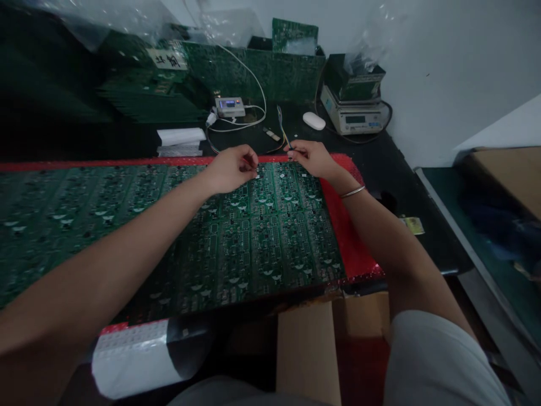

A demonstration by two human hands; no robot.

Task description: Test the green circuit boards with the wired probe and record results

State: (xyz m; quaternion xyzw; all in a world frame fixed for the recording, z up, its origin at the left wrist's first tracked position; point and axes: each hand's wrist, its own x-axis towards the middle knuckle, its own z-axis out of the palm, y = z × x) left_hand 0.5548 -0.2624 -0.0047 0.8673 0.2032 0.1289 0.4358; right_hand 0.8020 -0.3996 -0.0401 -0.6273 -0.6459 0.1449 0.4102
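Note:
Green circuit boards (236, 237) lie in a wide panel on red bubble wrap (350, 242). My left hand (232, 169) is over the panel's far edge with thumb and fingers curled together. Beside its fingertips is a small white part; whether the fingers hold anything is hidden. Farther right, my right hand (315, 159) pinches the end of a thin multi-wire cable (282, 123) just above the far edge of the boards. Its wires rise from the fingers and bend back over the black table.
A small device with a lit screen (230, 106) and white cables stands behind the boards. Near it are a white oval object (314, 120), a digital scale (355, 118) bearing a dark box, and stacked boards (253, 73). A cardboard box (308, 349) sits below the table edge.

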